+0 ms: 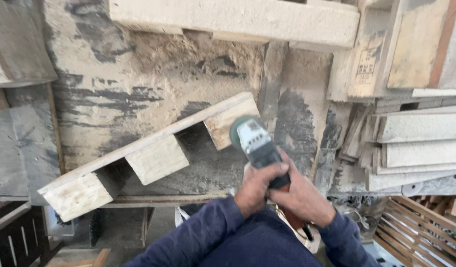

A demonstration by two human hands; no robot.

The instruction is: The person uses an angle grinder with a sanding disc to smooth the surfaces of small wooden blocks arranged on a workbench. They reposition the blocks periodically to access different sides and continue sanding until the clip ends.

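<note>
Nearest the camera, two dark blue sleeves [223, 237] run up to the hands. The left hand [255, 187] is closed around the body of a handheld power sander [257, 146], fingers curled over its dark grip. The right hand [302, 198] is wrapped around the rear of the same tool, just behind and touching the left.

The sander's grey head with its green round pad [234, 133] points away from the person and sits against the end block of a pale wooden pallet piece [149, 153]. That piece lies tilted on the dusty worktop [114, 94], a long board with three square blocks under it, its far end beside the pad.

To the right, a slatted wooden crate [420, 227] stands low, and above it stacked pale boards [420, 143] lie thick with sawdust. Farthest off, a heavy dust-coated beam [238, 20] spans the top.
</note>
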